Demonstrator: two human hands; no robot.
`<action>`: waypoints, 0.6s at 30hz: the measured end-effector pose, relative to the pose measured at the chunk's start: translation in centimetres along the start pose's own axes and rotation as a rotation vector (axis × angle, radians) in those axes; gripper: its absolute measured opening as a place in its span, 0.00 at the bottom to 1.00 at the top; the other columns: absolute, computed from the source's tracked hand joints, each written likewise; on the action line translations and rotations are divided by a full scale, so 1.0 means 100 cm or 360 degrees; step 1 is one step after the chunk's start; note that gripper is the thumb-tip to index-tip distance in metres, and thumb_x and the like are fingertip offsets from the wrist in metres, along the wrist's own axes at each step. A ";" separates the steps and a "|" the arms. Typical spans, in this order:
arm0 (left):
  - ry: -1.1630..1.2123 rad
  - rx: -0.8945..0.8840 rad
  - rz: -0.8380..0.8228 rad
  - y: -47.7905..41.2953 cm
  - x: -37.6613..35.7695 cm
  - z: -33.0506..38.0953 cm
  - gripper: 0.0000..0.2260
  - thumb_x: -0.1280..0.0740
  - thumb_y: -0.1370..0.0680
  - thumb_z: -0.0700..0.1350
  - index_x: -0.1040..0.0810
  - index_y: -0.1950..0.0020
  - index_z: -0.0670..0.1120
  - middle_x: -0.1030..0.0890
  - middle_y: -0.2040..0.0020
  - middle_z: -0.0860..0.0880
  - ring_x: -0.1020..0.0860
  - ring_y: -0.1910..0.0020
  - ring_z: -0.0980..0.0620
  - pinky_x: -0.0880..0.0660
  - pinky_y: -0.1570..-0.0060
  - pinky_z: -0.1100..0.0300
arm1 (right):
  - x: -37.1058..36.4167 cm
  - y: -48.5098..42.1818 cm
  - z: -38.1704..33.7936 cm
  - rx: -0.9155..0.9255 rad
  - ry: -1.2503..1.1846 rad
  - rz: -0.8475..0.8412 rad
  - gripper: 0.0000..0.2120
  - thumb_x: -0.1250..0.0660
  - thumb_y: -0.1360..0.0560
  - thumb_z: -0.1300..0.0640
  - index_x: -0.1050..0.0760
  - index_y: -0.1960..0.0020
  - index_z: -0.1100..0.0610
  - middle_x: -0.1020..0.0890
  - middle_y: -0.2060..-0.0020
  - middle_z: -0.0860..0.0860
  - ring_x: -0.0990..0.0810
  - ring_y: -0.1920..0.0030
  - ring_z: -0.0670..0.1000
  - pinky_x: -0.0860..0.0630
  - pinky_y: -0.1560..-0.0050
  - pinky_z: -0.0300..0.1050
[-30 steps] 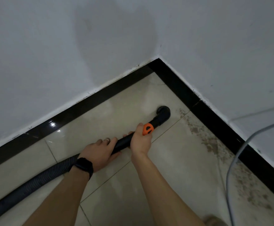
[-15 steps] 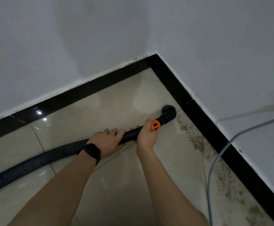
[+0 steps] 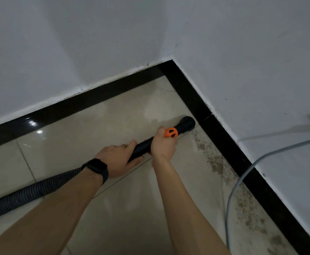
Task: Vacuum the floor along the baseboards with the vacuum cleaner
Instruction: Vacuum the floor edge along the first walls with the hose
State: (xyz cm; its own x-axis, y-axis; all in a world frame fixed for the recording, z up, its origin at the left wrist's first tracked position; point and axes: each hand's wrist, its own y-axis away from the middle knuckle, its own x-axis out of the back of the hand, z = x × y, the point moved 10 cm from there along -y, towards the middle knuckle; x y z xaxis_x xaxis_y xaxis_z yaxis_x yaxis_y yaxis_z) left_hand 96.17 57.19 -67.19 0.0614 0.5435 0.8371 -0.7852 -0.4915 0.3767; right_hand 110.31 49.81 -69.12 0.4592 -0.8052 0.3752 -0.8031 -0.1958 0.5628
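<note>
A black vacuum tube (image 3: 143,147) with an orange slider (image 3: 171,133) ends in a round nozzle (image 3: 187,123) that sits on the beige tile right against the black baseboard (image 3: 222,138) of the right wall. My right hand (image 3: 162,145) grips the tube just behind the orange slider. My left hand (image 3: 116,160), with a ring and a black watch, holds the tube further back, where the ribbed hose (image 3: 30,192) begins. A band of brown dirt (image 3: 218,164) lies along the right baseboard, nearer to me than the nozzle.
Two white walls meet in a corner (image 3: 170,60) at the back, both edged with black baseboard. A grey cable (image 3: 231,197) hangs across the right wall and loops down over the dirty strip. The hose trails off to the lower left.
The nozzle has slid right across the tile until it meets the right baseboard. Both hands moved with it, keeping their hold on the tube.
</note>
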 end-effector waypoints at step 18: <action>0.0479 0.0099 0.0023 -0.021 0.007 0.017 0.18 0.45 0.20 0.65 0.35 0.49 0.51 0.22 0.64 0.48 0.23 0.68 0.48 0.24 0.66 0.51 | 0.010 -0.021 -0.028 0.0114 0.0062 -0.0016 0.24 0.30 0.22 0.46 0.33 0.37 0.61 0.21 0.54 0.52 0.21 0.56 0.52 0.24 0.53 0.46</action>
State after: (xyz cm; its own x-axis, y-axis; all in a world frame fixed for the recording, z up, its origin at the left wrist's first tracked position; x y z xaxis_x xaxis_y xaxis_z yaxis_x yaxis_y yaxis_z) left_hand 98.97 57.43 -66.72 -0.1421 0.7091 0.6907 -0.7450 -0.5360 0.3971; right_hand 113.47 50.99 -67.91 0.4804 -0.7810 0.3991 -0.8231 -0.2443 0.5127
